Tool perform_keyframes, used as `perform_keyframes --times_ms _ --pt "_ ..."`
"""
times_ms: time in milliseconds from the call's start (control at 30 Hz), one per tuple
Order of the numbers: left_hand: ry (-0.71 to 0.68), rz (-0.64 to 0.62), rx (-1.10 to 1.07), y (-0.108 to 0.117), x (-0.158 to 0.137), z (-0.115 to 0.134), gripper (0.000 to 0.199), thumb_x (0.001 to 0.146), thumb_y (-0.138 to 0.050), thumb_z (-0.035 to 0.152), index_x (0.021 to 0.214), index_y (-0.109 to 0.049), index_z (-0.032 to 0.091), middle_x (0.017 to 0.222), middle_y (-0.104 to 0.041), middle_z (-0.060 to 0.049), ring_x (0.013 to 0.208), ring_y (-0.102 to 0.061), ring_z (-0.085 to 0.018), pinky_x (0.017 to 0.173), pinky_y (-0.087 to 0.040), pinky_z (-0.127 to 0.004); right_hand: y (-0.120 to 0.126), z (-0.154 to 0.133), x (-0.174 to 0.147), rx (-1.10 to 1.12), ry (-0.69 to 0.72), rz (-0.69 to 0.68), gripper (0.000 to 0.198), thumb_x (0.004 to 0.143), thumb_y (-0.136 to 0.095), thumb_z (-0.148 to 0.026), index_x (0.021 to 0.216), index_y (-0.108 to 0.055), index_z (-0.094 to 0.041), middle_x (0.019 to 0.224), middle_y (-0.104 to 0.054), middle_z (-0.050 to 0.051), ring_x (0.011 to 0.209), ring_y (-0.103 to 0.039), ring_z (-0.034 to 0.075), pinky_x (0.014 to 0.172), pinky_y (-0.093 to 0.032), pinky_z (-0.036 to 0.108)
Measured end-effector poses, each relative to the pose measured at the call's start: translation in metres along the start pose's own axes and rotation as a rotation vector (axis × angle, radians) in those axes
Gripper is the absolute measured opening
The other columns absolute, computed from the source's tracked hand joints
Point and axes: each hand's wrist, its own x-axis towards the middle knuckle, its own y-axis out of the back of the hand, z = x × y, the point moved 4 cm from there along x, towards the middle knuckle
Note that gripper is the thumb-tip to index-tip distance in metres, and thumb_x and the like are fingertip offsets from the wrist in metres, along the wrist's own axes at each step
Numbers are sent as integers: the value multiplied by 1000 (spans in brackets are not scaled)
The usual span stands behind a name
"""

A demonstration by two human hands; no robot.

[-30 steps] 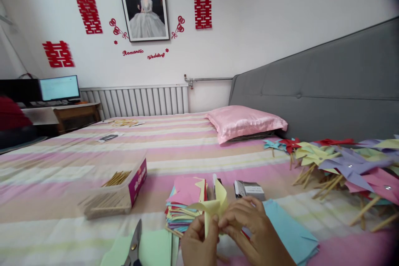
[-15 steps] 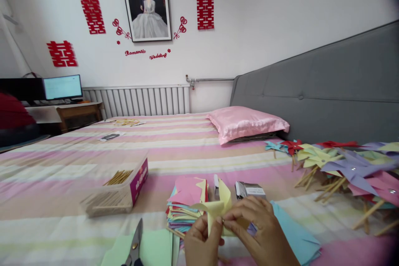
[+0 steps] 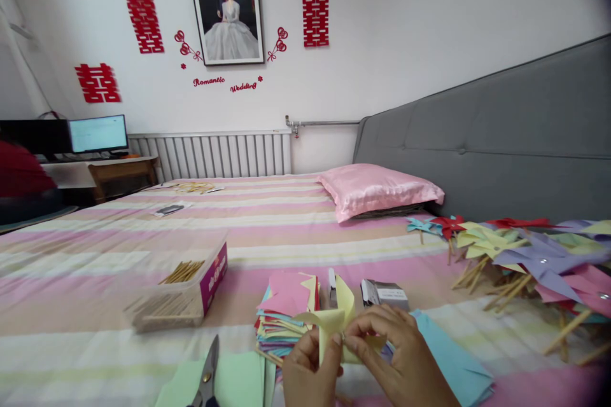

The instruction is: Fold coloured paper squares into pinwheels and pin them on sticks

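Note:
A yellow paper pinwheel (image 3: 329, 323) with curled blades is held between my two hands, low in the middle of the view. My left hand (image 3: 312, 369) pinches it from the left, thumb at the centre. From the right, the fingertips of my right hand (image 3: 396, 350) press together at the same centre; a tiny pin-like piece there is too small to make out. Just behind the left hand is a stack of coloured paper pieces (image 3: 286, 308). Blue paper (image 3: 451, 356) lies beside the right hand.
Scissors (image 3: 208, 372) lie on green paper (image 3: 238, 378). A clear box of sticks (image 3: 167, 299) stands left, small boxes (image 3: 384, 294) behind the hands. Finished pinwheels (image 3: 544, 261) crowd the right side by the headboard (image 3: 496, 133). A pink pillow (image 3: 377, 191) lies farther back; a person in red (image 3: 21, 172) sits far left.
Hands and pinwheel stay almost in place, with the right fingertips shifting slightly at the centre. The whole view has moved a little.

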Motion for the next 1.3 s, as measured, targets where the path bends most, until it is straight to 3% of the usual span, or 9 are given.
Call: perform_keyframes --times_ms 267,500,700,867,1300 --pt "-63 -12 -37 -3 -4 6 14 51 -71 25 49 -63 13 40 -56 3 40 -40 -7 42 -32 -16 0 1 0 128 -72 12 16 76 -53 -29 65 -57 -19 67 -60 1 69 -56 19 68 -38 30" --pt "-65 29 -22 -4 -7 12 11 50 -70 23 49 -64 14 37 -50 5 40 -40 -8 42 -32 -18 -2 -1 -2 355 -119 156 14 71 -57 -30 75 -48 -21 80 -61 3 82 -58 22 75 -42 31" --pt "-67 37 -34 -4 -7 12 10 51 -68 23 53 -66 14 37 -50 5 39 -39 -7 41 -31 -17 -12 1 -3 729 -282 24 36 73 -58 -38 101 -48 -18 81 -66 6 79 -63 23 69 -49 31" --pt "-51 18 1 -4 -8 14 15 50 -72 26 50 -63 14 38 -52 4 39 -41 -9 41 -34 -18 -13 3 -1 724 -271 -77 30 72 -60 -39 86 -65 -14 79 -68 8 78 -61 24 74 -47 34" --pt "-71 -34 43 -2 -5 5 28 51 -73 38 50 -62 13 41 -59 -1 41 -48 -10 42 -38 -17 -14 4 0 856 -312 -163 34 72 -62 -42 90 -66 -13 81 -69 8 78 -62 24 72 -49 34"
